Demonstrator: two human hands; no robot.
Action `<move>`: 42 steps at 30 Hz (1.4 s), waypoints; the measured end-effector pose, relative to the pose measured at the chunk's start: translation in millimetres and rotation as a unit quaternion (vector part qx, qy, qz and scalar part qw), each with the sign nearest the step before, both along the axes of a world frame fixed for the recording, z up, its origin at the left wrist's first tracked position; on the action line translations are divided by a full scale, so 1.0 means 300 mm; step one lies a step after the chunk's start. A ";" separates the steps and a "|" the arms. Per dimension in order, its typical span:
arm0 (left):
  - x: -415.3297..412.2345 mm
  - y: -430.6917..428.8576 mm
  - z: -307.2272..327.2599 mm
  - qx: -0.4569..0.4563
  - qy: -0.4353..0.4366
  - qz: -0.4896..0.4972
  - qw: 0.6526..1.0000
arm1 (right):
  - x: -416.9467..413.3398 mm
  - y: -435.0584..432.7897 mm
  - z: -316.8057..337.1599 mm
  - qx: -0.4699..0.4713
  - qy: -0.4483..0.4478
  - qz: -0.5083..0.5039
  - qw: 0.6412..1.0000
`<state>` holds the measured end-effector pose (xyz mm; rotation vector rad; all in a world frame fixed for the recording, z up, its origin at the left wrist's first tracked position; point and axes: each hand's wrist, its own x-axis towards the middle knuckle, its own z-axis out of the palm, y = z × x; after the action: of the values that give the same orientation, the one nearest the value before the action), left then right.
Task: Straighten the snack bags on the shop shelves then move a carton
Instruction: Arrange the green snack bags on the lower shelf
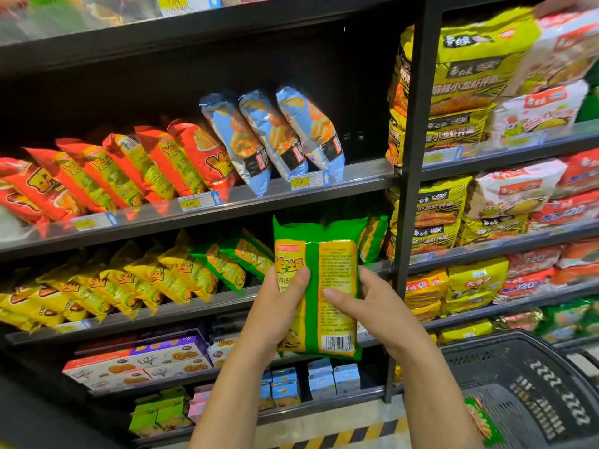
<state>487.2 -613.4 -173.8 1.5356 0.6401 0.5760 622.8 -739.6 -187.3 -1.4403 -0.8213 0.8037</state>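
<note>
I hold a green and yellow snack bag upright in front of the lower shelf, its back with the barcode facing me. My left hand grips its left edge, thumb on the front. My right hand holds the right side with fingers spread across the label. More green bags and yellow bags lean in a row on the shelf behind. Red bags and blue bags lean on the shelf above.
A black shopping basket sits at the lower right with a green packet in it. Noodle multipacks fill the right-hand shelves. Biscuit boxes and small cartons stand on the bottom shelves. A black upright post divides the units.
</note>
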 end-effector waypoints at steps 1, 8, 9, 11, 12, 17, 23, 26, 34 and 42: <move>-0.006 0.005 -0.001 0.009 -0.001 -0.015 1.000 | 0.008 -0.005 -0.008 0.006 0.001 -0.004 1.000; -0.052 0.048 -0.029 0.055 0.015 -0.109 0.992 | 0.061 -0.028 -0.060 0.010 -0.036 -0.036 0.999; -0.054 0.053 -0.031 0.056 0.018 -0.121 0.991 | 0.063 -0.030 -0.061 0.010 -0.035 -0.039 0.999; -0.059 0.060 -0.029 0.063 0.025 -0.134 0.989 | 0.069 -0.036 -0.064 0.009 -0.038 -0.037 0.999; -0.062 0.065 -0.033 0.062 0.030 -0.138 0.988 | 0.072 -0.038 -0.063 0.013 -0.040 -0.035 0.998; -0.069 0.064 -0.012 0.031 0.040 -0.121 0.991 | 0.074 -0.041 -0.061 0.033 -0.020 -0.009 0.999; -0.036 0.051 -0.002 -0.040 0.040 -0.070 0.996 | 0.058 -0.018 -0.060 0.029 0.082 0.008 0.996; -0.016 0.052 -0.005 -0.099 0.062 -0.054 0.992 | 0.041 -0.002 -0.050 -0.001 0.114 -0.004 0.994; -0.006 0.028 0.010 -0.133 0.118 -0.035 0.983 | 0.023 0.024 -0.029 -0.063 0.170 -0.010 0.983; 0.005 0.009 0.002 -0.085 0.072 0.029 0.993 | -0.009 0.049 -0.048 -0.018 0.310 -0.008 0.950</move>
<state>488.8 -610.7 -173.1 1.4096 0.8252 0.4450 620.1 -724.8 -201.7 -1.1182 -0.3112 1.1794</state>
